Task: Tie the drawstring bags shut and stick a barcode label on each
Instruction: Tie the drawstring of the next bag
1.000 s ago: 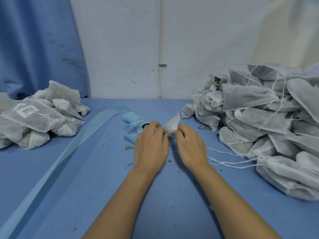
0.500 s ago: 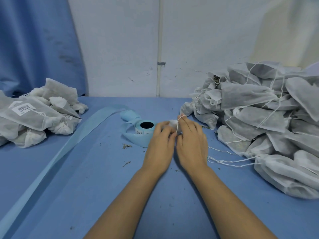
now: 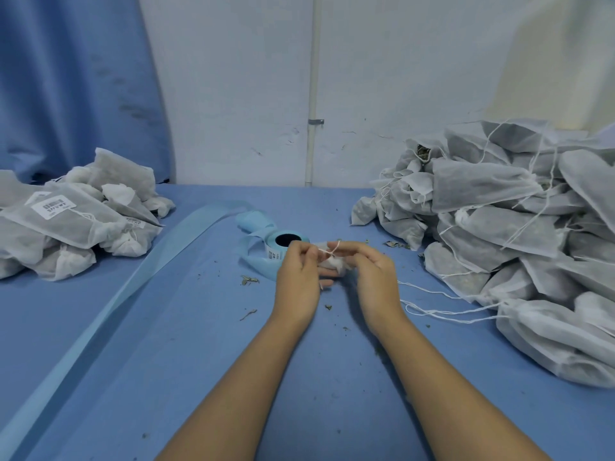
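A small white drawstring bag [image 3: 331,262] sits between my two hands at the table's middle, mostly hidden by my fingers. My left hand [image 3: 299,277] pinches the white drawstring [image 3: 327,251], which runs across to a loop around a finger of my right hand [image 3: 369,274]. My right hand's fingers curl around the bag's gathered neck. Just behind my hands lies the blue label roll [image 3: 283,244], with its long backing strip [image 3: 109,311] trailing toward the near left.
A big heap of white bags [image 3: 519,234] with loose strings fills the right side. A smaller pile of labelled bags [image 3: 73,217] lies at the left. Dry leaf crumbs dot the blue table [image 3: 186,377]. A white wall and blue curtain stand behind.
My hands have drawn slightly apart and the string now stretches taut between them. The bag's white top, seen sticking up a second ago, is now bunched down between my fingers.
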Demonstrator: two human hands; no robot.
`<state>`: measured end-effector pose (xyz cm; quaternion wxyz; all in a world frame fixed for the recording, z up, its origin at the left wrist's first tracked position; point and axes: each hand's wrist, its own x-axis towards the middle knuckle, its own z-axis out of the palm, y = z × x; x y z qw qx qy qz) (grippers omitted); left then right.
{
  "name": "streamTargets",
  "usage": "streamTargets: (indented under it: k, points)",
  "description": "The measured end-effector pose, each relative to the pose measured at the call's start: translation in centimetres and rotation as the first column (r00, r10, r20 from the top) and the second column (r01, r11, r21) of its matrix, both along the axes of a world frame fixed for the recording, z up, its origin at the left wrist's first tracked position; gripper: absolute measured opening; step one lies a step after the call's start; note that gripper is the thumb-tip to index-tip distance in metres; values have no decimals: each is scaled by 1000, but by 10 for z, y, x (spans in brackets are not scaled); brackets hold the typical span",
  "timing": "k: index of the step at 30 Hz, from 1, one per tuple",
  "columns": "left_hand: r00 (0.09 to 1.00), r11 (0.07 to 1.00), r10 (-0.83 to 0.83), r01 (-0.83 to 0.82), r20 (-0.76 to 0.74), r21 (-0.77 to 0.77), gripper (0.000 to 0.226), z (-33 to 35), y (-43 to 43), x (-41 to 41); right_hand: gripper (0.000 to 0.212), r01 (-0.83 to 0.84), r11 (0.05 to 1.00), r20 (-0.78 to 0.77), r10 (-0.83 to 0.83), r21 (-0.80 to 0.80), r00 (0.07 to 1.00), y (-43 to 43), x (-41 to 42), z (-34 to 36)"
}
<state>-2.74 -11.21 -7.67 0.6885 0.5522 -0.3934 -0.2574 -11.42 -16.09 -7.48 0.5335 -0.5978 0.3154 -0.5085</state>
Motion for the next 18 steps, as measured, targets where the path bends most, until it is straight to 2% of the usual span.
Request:
streamTargets:
  k: [3, 6, 8, 10, 13, 18]
  points:
    - [998, 998, 57, -56, -29, 22, 17, 0, 0, 6, 34, -136, 991, 47, 135, 16, 990, 3, -1, 3]
    - [987, 991, 129, -133, 95, 31, 18, -2, 0, 9, 34, -173, 985, 0, 173, -28, 985, 3, 1, 2]
    - [967, 984, 178, -180, 184, -7, 16, -2, 0, 10, 36, -102, 988, -133, 86, -113, 987, 3, 3, -1]
    - [954, 980, 201, -197, 223, -37, 14, -2, 1, 9, 33, -17, 952, -313, -83, -305, 946, 5, 4, -3]
    - [970, 980, 196, -189, 145, -55, 13, 0, -1, 5, 41, -53, 869, -424, -185, -491, 886, 7, 7, -3]
    - [988, 987, 141, -145, -66, -68, 17, 1, -5, 7, 45, -34, 834, -408, -234, -551, 882, 9, 10, -2]
